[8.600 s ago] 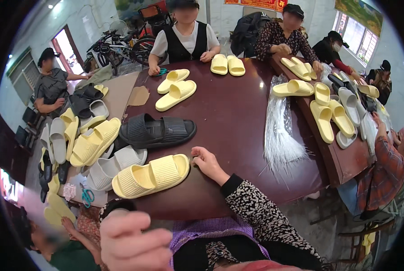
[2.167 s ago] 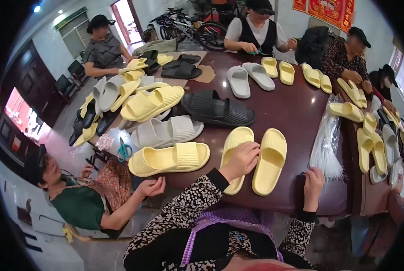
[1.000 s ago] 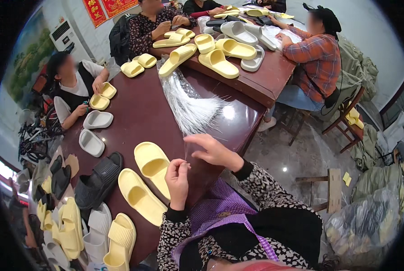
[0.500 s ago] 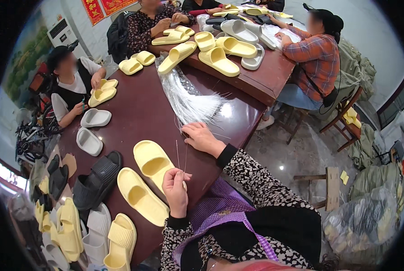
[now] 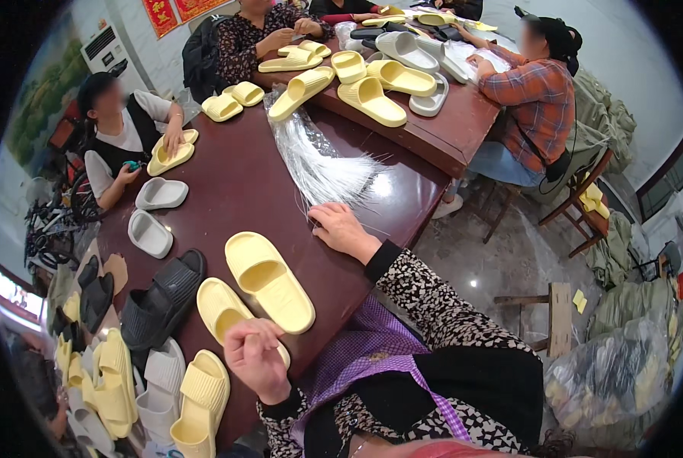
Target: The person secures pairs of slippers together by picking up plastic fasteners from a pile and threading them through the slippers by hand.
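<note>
My right hand (image 5: 343, 230) rests on the dark red table (image 5: 235, 179), fingertips pinched at the loose ends of a bundle of clear plastic strands (image 5: 318, 156) that fans toward me. My left hand (image 5: 254, 359) hovers at the table's near edge with its fingers curled shut and nothing visible in them. It is just over the heel of one pale yellow slipper (image 5: 221, 311). A second yellow slipper (image 5: 269, 280) lies beside the first, between my two hands.
A black slipper (image 5: 162, 298), two grey slippers (image 5: 149, 231) and a heap of yellow and grey ones (image 5: 116, 385) fill the table's left end. Three other people sit around. A second table (image 5: 441, 133) holds more slippers. A wooden stool (image 5: 557, 314) and bags stand on the floor at right.
My view has swung from the left end of the table to the right. My right hand has drawn back from the strand bundle toward me, and my left hand has dropped lower.
</note>
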A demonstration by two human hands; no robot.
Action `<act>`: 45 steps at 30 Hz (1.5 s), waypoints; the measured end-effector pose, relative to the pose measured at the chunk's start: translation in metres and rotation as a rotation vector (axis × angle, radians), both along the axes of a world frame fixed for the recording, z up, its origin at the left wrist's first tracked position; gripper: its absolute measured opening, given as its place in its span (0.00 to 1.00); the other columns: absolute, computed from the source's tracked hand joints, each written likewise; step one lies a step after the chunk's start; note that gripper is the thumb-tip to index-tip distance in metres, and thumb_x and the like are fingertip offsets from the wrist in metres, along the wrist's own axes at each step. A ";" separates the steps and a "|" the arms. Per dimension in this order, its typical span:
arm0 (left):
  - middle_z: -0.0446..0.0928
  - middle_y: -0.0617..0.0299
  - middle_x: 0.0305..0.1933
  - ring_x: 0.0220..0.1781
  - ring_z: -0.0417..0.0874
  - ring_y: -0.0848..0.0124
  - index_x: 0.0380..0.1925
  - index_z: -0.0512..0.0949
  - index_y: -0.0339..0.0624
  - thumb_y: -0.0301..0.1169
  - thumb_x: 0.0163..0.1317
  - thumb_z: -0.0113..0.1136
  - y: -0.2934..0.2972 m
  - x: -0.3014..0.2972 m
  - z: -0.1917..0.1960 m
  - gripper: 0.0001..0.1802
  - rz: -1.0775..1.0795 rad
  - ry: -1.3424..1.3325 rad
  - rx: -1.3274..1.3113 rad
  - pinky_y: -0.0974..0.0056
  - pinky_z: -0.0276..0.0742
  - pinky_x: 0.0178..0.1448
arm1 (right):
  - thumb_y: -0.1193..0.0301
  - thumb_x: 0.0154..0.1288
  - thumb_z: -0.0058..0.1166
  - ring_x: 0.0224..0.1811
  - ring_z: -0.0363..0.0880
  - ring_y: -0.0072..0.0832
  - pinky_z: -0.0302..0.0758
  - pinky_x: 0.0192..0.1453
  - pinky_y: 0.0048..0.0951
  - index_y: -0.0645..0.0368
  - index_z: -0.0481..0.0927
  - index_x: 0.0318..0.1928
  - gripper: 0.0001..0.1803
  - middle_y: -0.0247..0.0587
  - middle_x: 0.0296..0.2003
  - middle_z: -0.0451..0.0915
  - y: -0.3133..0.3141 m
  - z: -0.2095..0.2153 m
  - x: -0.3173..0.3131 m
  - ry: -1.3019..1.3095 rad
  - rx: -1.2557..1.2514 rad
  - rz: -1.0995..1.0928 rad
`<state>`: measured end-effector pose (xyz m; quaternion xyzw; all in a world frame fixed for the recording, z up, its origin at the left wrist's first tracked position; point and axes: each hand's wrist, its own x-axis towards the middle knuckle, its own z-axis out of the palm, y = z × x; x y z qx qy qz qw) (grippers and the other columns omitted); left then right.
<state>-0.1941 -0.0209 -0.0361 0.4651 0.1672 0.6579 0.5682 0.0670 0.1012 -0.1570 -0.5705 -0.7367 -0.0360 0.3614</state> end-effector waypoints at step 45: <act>0.75 0.60 0.31 0.31 0.75 0.73 0.34 0.77 0.33 0.19 0.62 0.56 -0.023 0.010 -0.011 0.02 0.356 0.829 0.088 0.70 0.71 0.35 | 0.82 0.67 0.50 0.32 0.79 0.25 0.76 0.38 0.24 0.68 0.80 0.39 0.06 0.42 0.30 0.81 -0.110 0.129 -0.057 1.220 -0.214 0.552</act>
